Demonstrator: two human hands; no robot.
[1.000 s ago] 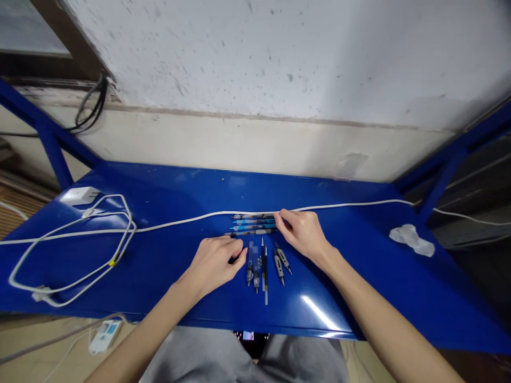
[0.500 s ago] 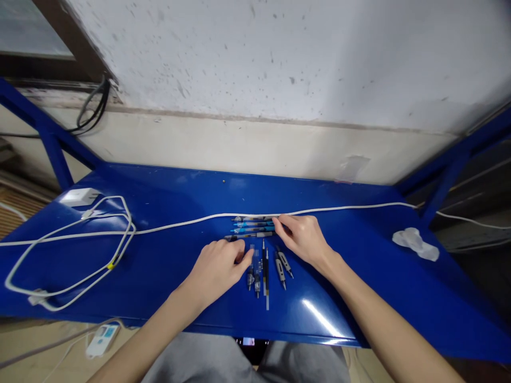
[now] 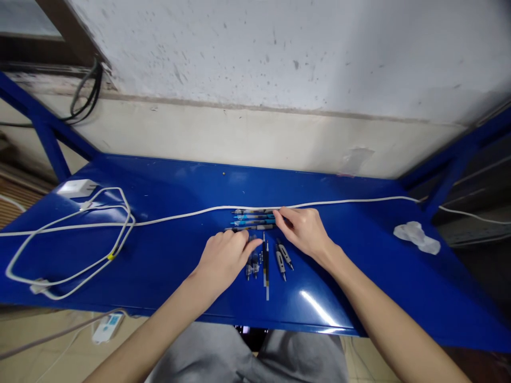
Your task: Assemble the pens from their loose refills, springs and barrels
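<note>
My left hand (image 3: 225,260) is curled over the upper ends of two clear pen barrels (image 3: 252,268), its thumb lying to their right. Several pens (image 3: 249,222), some with blue parts, lie crosswise in a row just beyond it. At their right ends, my right hand (image 3: 303,229) has thumb and forefinger pinched by the farthest pen; the fingers partly hide the contact. Two dark ink refills (image 3: 267,271) lie lengthwise between the hands. To the right of them are two grey pen grips with pointed tips (image 3: 280,263). Small springs (image 3: 261,258) seem to lie beside the barrels.
A white cable (image 3: 183,215) runs across the blue table (image 3: 179,186) behind the pens and loops at the left near a white charger (image 3: 77,188). Crumpled translucent plastic (image 3: 417,237) lies at the right. A speckled wall (image 3: 255,64) stands behind.
My left hand has shifted slightly right and over the clear barrels, which now lie closer together and a little farther from me. My right hand stays by the pen ends.
</note>
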